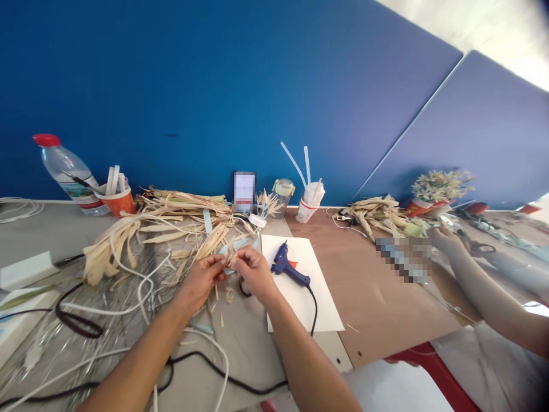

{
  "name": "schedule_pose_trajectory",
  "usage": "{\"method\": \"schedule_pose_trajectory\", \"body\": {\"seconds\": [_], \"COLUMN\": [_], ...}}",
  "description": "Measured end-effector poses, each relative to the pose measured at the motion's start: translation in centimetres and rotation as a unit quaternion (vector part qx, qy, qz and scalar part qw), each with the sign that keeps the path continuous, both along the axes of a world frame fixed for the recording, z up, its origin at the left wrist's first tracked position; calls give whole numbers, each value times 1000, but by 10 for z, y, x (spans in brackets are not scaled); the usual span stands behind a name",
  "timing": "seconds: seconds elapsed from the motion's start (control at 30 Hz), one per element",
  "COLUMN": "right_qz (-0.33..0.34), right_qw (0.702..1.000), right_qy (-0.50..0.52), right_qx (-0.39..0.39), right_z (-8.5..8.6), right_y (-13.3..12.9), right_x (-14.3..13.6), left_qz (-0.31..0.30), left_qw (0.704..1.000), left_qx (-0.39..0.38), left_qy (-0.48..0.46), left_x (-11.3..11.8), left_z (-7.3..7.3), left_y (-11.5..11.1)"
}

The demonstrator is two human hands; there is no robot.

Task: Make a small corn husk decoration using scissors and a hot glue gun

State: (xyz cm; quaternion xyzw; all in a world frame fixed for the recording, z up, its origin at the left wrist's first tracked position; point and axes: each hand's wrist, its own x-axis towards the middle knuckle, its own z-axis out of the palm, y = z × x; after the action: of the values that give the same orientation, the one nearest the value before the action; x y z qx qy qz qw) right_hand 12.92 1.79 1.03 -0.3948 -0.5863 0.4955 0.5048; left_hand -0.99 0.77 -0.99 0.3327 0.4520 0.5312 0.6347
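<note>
My left hand (pixel 201 284) and my right hand (pixel 256 276) meet above the grey tabletop, fingertips pinched together. Between them is a small pale piece of dried corn husk (pixel 230 258), mostly covered by the fingers. A blue hot glue gun (pixel 291 268) with an orange trigger lies on a white sheet (pixel 319 297), just right of my right hand. Long dried corn husks (pixel 180 203) are heaped behind and to the left of my hands. Small husk scraps (pixel 229 296) are scattered below them. Part of a dark ring shape (pixel 243 288) shows beneath my right hand.
White and black cables (pixel 141 306) loop over the left side. A phone (pixel 244 191), a lidded jar (pixel 283 194) and paper cups (pixel 305 212) line the blue partition. A large bottle (pixel 71 177) stands far left. A co-worker's arm (pixel 476 280) reaches in from the right.
</note>
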Motion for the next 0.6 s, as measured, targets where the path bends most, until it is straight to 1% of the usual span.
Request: {"method": "schedule_pose_trajectory", "body": {"seconds": [0.07, 0.17, 0.4, 0.6], "right_qz": [-22, -43, -45, -49], "right_qw": [998, 995, 995, 995], "right_qy": [-48, -79, -80, -84], "right_qx": [38, 45, 37, 35], "right_z": [-3, -7, -11, -12], "right_y": [-1, 1, 4, 4], "right_x": [-3, -5, -3, -4], "left_qz": [-12, -24, -29, -29], "left_qw": [1000, 1000, 1000, 999], "left_qx": [7, 7, -7, -5], "left_qy": [12, 5, -11, -19], "left_x": [1, 2, 2, 2], "left_z": [-3, -5, 0, 0], "left_y": [0, 0, -2, -3]}}
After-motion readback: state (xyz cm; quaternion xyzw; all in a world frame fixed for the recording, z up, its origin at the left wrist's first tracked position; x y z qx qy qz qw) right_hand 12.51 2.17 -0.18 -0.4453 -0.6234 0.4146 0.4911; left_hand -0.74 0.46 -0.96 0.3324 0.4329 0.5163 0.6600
